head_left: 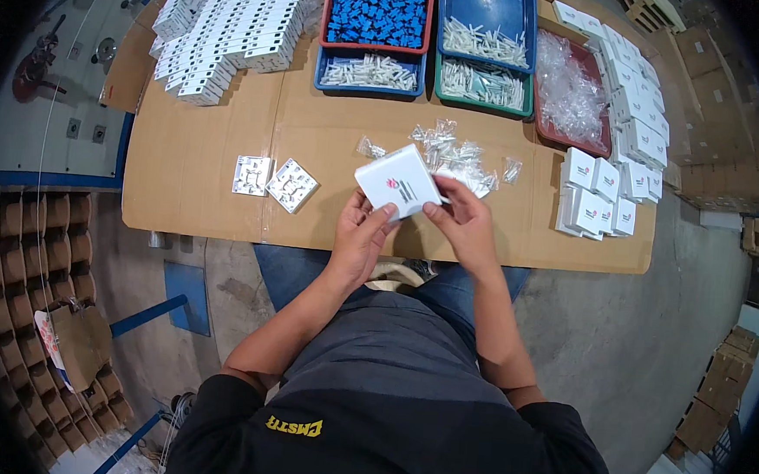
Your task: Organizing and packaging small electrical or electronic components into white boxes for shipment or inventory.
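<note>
A flat white square box (392,179) with a small printed mark is held up, tilted, over the near part of the table. My left hand (360,238) grips its lower left edge, thumb on top and fingers beneath. On its right edge my right hand (469,229) is closed, thumb and fingers pinching the side. Just beyond the box lies a loose pile of small clear bags (464,162) with white pieces inside. Two open white square frames (251,175) lie on the cardboard to the left of my left hand.
Cardboard (194,139) covers the table. White housings (235,33) are stacked far left. At the back stand a red bin (430,14) of blue parts, trays of white pieces and a dark red tray (576,146) of clear bags. White boxes (591,209) pile up at right.
</note>
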`<action>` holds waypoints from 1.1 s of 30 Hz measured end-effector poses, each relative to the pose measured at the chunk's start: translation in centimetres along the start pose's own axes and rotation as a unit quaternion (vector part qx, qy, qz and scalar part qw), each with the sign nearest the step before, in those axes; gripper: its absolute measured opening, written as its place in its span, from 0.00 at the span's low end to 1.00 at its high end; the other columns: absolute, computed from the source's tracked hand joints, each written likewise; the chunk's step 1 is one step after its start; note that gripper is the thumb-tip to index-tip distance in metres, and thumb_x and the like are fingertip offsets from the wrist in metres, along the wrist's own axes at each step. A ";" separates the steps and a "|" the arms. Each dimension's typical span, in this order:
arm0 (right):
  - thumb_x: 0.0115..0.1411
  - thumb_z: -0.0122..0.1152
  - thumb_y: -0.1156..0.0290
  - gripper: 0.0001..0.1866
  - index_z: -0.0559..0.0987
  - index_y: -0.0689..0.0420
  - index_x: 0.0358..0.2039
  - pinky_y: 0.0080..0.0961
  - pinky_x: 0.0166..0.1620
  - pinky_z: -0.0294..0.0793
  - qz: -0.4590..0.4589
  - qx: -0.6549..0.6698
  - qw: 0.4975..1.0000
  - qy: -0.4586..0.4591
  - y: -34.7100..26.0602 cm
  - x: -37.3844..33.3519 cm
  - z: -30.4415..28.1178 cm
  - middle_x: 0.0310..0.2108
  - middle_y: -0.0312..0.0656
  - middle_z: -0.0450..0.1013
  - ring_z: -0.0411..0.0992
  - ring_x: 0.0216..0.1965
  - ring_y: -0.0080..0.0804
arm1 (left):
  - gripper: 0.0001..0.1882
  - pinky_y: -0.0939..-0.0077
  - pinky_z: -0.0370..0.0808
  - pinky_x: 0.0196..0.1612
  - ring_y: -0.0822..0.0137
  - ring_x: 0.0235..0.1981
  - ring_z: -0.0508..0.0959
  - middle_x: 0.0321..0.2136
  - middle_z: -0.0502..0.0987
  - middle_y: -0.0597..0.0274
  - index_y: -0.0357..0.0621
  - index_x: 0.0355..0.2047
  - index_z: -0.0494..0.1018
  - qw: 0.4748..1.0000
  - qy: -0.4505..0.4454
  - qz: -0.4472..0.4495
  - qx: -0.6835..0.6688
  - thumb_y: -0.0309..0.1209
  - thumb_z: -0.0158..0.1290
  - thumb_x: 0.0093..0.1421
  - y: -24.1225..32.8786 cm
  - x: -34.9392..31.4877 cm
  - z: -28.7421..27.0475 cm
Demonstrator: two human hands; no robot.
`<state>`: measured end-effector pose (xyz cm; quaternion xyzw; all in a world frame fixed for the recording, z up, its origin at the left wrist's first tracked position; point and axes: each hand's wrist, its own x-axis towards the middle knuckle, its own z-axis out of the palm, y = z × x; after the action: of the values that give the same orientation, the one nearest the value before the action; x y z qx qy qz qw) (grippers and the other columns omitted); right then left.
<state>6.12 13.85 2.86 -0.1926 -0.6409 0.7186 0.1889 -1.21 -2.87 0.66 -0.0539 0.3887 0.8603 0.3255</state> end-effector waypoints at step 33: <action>0.58 0.67 0.85 0.40 0.64 0.49 0.70 0.29 0.54 0.79 0.097 0.047 0.994 0.010 3.3 -3.5 -13.3 0.52 0.44 0.78 0.78 0.52 0.31 | 0.16 0.70 0.75 0.53 0.66 0.48 0.78 0.51 0.78 0.56 0.37 0.56 0.71 0.934 -0.197 -0.001 0.297 0.33 0.52 0.73 2.1 1.2 4.1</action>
<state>15.93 23.01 -1.67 -0.2516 -0.5826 0.7611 0.1340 -2.79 -0.34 4.43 0.2153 0.5541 0.6987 0.3980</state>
